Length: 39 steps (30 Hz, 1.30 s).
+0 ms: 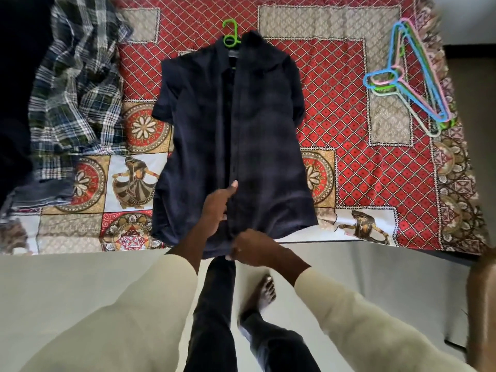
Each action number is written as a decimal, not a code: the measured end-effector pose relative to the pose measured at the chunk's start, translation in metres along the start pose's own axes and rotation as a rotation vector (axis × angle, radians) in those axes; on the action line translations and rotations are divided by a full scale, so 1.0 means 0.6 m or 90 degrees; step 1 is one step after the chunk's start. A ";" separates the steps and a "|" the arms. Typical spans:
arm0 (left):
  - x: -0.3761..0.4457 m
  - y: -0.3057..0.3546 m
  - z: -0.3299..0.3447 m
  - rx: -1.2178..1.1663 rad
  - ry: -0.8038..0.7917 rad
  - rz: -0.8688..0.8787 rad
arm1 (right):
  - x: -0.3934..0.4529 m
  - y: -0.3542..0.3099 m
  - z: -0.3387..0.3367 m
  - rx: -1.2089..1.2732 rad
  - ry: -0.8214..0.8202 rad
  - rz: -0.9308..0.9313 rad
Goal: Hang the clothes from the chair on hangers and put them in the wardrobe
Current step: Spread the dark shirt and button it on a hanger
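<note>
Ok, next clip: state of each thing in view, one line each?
Dark shirt: flat on bed, on hanger, front partly open.
Green hanger: inside shirt, hook showing.
Spare hangers: stacked, unused.
Plaid clothes: crumpled, unhung.
Left hand: pinches placket.
Right hand: grips hem.

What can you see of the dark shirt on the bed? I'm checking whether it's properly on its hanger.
The dark shirt is navy, short-sleeved, of soft cloth with a faint check. It lies flat, front up, on the patterned bedspread, collar far, hem over the near edge. A green hanger hook pokes out at the collar. The front placket is closed along the middle. The left hand and right hand pinch the placket near the hem.
</note>
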State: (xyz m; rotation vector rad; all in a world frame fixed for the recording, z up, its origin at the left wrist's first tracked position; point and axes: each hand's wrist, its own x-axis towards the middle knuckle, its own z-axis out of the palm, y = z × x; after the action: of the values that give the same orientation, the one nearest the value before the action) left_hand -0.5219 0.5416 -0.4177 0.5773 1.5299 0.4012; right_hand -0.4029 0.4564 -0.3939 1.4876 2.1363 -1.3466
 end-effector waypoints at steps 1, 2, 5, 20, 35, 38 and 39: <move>0.003 -0.005 -0.011 0.061 0.018 0.029 | 0.008 -0.005 -0.012 0.083 0.065 0.043; 0.011 -0.012 -0.023 0.126 0.041 0.054 | 0.019 -0.004 -0.026 0.153 0.183 0.090; 0.028 -0.017 -0.047 0.413 0.036 0.024 | 0.069 0.029 -0.079 0.213 0.478 0.177; 0.311 0.383 -0.053 0.442 0.066 0.355 | 0.352 0.094 -0.391 0.138 0.438 0.264; 0.527 0.550 -0.033 0.798 0.024 0.604 | 0.554 0.155 -0.524 0.279 0.610 0.412; 0.542 0.581 -0.029 0.936 -0.036 0.639 | 0.576 0.149 -0.562 0.346 0.670 0.464; 0.547 0.587 -0.028 0.953 -0.043 0.651 | 0.583 0.150 -0.572 0.355 0.667 0.481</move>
State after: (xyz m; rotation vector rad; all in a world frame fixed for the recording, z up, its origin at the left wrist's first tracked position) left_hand -0.4938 1.0187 -0.4785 2.5269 1.1268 -0.1199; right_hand -0.3860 0.9490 -0.4663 3.3010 1.1610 -0.9496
